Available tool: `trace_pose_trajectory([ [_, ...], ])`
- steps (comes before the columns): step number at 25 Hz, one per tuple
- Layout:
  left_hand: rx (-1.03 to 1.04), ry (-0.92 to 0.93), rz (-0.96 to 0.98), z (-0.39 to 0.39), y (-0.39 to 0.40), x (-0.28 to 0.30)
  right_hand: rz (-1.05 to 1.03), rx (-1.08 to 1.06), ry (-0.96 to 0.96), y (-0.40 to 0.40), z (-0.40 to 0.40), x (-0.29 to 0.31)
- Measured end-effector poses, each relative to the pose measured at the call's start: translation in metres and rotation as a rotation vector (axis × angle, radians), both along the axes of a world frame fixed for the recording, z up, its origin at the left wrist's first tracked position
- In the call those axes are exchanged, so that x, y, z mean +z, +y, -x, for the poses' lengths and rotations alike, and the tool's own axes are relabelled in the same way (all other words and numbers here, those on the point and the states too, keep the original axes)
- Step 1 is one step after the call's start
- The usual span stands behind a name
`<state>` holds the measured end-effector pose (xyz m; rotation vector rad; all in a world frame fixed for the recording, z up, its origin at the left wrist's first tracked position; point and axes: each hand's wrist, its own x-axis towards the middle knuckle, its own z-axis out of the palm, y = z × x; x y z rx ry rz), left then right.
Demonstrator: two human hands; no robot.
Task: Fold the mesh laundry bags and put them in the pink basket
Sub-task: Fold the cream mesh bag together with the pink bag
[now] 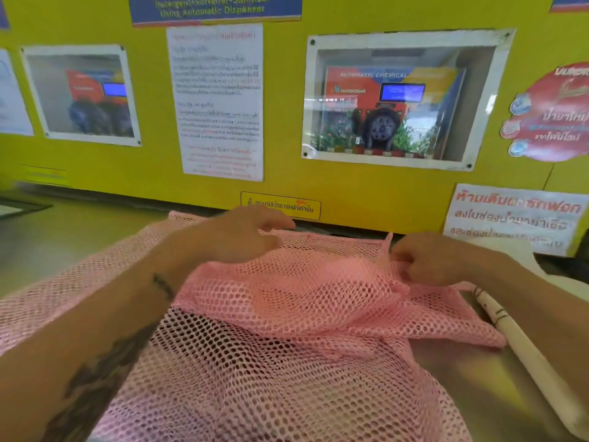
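Note:
A pink mesh laundry bag (287, 314) lies spread over the metal counter (478, 378), part of it folded over into a thicker layer across the middle. My left hand (242, 237) rests on the folded layer near its far edge, fingers spread and slightly curled, gripping nothing that I can see. My right hand (427, 260) is closed on a raised corner of the mesh at the right. The pink basket is not in view.
A yellow wall panel (318, 186) with posters and a small warning sticker stands right behind the counter. A white fabric strap or rolled cloth (522, 339) lies along the counter's right side. A dark tray edge (19, 208) shows at far left.

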<state>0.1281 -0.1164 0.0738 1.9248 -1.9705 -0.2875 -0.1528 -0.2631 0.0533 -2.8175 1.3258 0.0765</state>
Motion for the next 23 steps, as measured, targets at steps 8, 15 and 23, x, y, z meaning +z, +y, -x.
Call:
trace_pose_trajectory([
  [8, 0.004, -0.101, 0.220, -0.010, -0.006, 0.006, 0.741, 0.034, -0.404, -0.007, -0.015, 0.070],
  [15, 0.192, 0.173, -0.320, -0.049, 0.061, 0.072, 0.766, -0.123, -0.488, -0.004, -0.084, 0.092],
  [23, -0.037, -0.202, -0.392, 0.008, 0.052, -0.004, 0.065, 0.129, 0.010, 0.041, -0.127, 0.081],
])
